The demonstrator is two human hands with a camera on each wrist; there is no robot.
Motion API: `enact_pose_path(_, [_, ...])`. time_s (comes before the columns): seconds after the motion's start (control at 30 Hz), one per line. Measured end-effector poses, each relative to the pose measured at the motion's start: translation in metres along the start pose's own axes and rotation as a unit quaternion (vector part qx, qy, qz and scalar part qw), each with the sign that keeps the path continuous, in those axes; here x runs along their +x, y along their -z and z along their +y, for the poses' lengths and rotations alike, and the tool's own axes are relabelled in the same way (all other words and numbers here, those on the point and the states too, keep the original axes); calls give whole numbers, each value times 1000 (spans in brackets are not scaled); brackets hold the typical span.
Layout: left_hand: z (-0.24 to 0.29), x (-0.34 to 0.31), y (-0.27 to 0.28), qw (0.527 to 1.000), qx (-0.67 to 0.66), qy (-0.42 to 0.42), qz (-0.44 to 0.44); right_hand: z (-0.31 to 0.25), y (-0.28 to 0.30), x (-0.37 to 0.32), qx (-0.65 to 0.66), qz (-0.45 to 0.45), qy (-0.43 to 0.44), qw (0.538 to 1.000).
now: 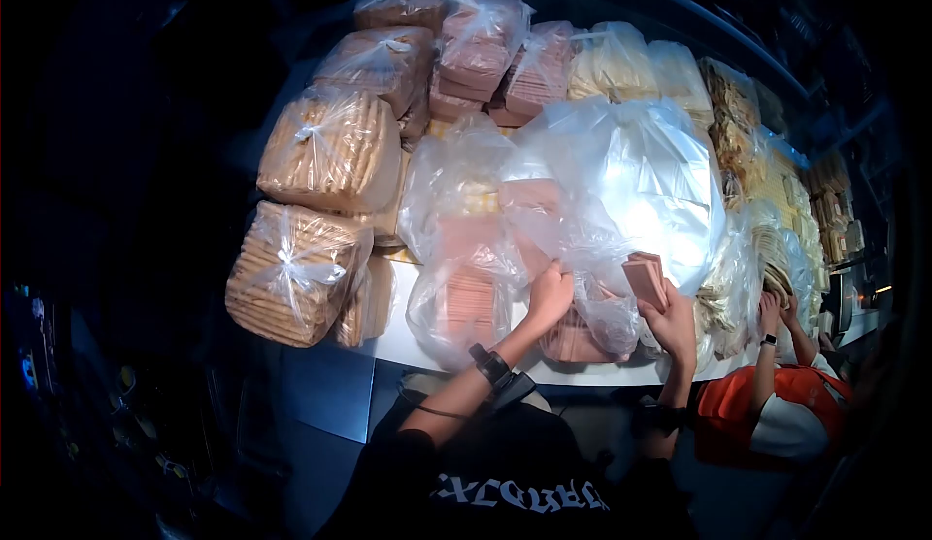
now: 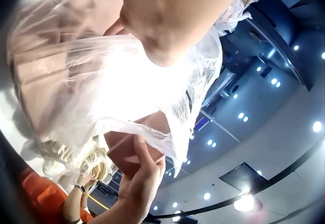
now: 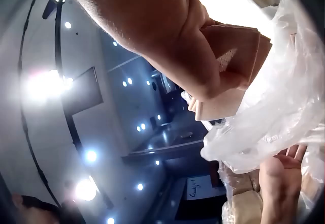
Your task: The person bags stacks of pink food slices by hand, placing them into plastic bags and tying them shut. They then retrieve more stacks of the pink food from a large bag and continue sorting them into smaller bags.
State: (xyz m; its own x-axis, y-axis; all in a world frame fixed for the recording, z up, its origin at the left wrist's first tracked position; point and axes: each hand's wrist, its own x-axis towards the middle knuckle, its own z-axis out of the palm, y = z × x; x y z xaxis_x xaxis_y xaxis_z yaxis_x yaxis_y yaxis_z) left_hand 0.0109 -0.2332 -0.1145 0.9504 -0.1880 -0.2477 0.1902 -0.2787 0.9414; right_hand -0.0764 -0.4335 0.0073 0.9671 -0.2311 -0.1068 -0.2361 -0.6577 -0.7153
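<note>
My right hand (image 1: 670, 325) grips a small stack of thin, flat pink rectangular pieces (image 1: 646, 280) above the front edge of the table. In the right wrist view the same pieces (image 3: 238, 46) fan slightly apart, with the thumb side across them. My left hand (image 1: 551, 294) is at the mouth of a clear plastic bag (image 1: 612, 322) with more pink pieces (image 1: 582, 344) inside. The right wrist view shows that left hand (image 3: 282, 181) palm up, fingers extended against the bag film, which hides their tips. Left of it, another open bag holds stacked pink pieces (image 1: 471, 297).
Tied bags of tan pieces (image 1: 291, 273) pile up at the left of the white table (image 1: 403, 293). Bags of pink (image 1: 481, 40) and cream pieces (image 1: 612, 60) line the back. A large white plastic sheet (image 1: 660, 181) lies mid-table. At the right, another person in orange (image 1: 777, 409) handles a stack.
</note>
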Motion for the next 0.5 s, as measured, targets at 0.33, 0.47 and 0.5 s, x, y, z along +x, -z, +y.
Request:
enact_pose_path(0.33, [65, -12, 56, 959, -17, -159, -235, -17, -3, -35, 702, -362, 334, 514])
enact_pose_path(0.47, [-38, -51, 128, 992, 65, -97, -49, -28, -58, -52, 707, -295, 102, 634])
enact_pose_path(0.5, [-59, -61, 144, 975, 178, -134, -24, -21, -72, -55, 701, -291, 6, 651])
